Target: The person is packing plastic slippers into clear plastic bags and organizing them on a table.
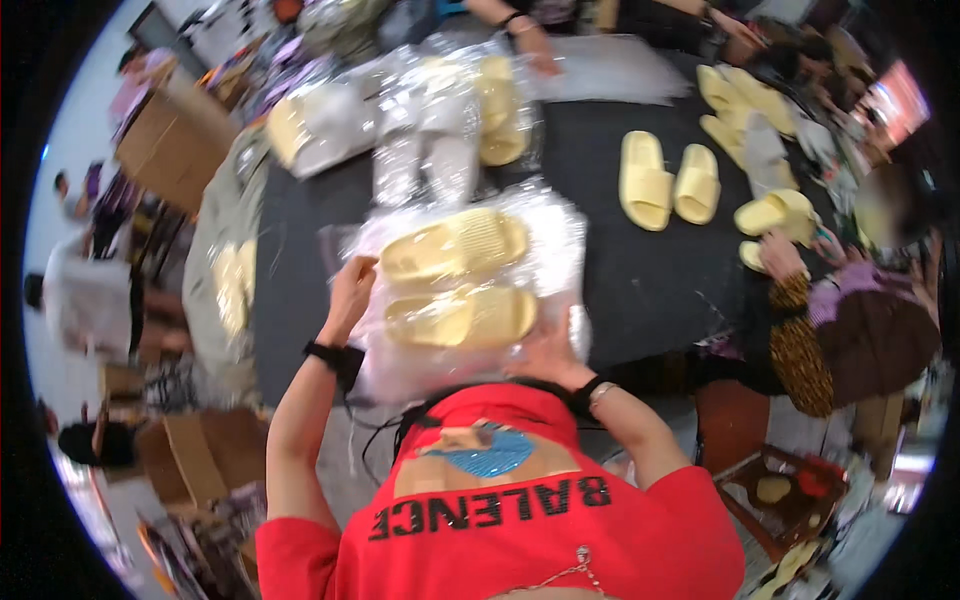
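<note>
A pair of yellow slide slippers [455, 248] lies side by side, toes to the right, in or under clear plastic on a stack of clear plastic bags [560, 240] before me. My left hand [352, 290] is at the bag's left edge beside the heels, its fingers closed on the plastic. Near the toe of the closer slipper, my right hand [550, 350] rests on the bag with its fingers spread. Just beyond the stack lie bagged grey slippers [447, 165] and bagged yellow slippers [503, 110].
Loose yellow slippers [645, 185] sit on the black table [610, 280] to the right. A co-worker's hand [783, 255] holds a yellow slipper there. Flat plastic bags [620, 70] lie at the far side, near another person's hand [537, 48]. Cardboard boxes [175, 140] stand at left.
</note>
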The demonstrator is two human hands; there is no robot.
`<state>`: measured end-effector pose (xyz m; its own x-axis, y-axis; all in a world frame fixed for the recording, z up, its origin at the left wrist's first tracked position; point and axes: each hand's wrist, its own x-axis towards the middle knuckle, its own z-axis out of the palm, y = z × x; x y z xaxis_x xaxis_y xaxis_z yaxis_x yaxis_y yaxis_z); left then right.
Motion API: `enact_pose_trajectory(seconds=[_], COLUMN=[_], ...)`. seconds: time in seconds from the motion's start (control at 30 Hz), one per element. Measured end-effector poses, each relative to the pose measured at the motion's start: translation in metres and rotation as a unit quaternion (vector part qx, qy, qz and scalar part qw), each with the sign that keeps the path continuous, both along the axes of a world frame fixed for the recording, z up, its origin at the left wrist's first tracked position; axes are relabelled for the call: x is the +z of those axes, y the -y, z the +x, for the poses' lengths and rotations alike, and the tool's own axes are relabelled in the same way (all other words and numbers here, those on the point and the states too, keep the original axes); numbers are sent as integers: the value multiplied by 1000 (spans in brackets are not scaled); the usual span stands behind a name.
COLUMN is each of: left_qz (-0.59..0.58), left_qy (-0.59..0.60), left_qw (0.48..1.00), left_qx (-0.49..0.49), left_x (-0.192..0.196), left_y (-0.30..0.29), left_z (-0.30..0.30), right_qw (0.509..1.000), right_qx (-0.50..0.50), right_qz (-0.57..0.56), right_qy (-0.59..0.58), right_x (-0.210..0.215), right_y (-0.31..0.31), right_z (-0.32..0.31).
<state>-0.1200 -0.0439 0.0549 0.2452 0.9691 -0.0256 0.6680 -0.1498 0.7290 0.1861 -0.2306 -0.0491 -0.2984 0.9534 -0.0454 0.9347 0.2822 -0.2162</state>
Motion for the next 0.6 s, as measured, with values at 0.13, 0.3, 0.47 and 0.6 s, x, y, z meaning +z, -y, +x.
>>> enact_pose_trajectory(seconds=[0.13, 0.3, 0.47, 0.6], left_qz=[-157, -260, -212, -292], left_qy=[34, 150, 349, 602], left_qw=[985, 951, 912, 743], left_qx=[61, 72, 38, -10], left_x=[-36, -29, 7, 29], left_y=[10, 25, 23, 29], left_z=[-41, -25, -31, -43], right_qw=[1000, 996, 977, 943], right_qx=[-16, 6, -63, -189], right_qz=[5, -37, -31, 2], right_qy=[-11, -85, -202, -274], right_x=[2, 8, 34, 43], right_y=[-1, 2, 10, 11], right_z=[-3, 4, 35, 38])
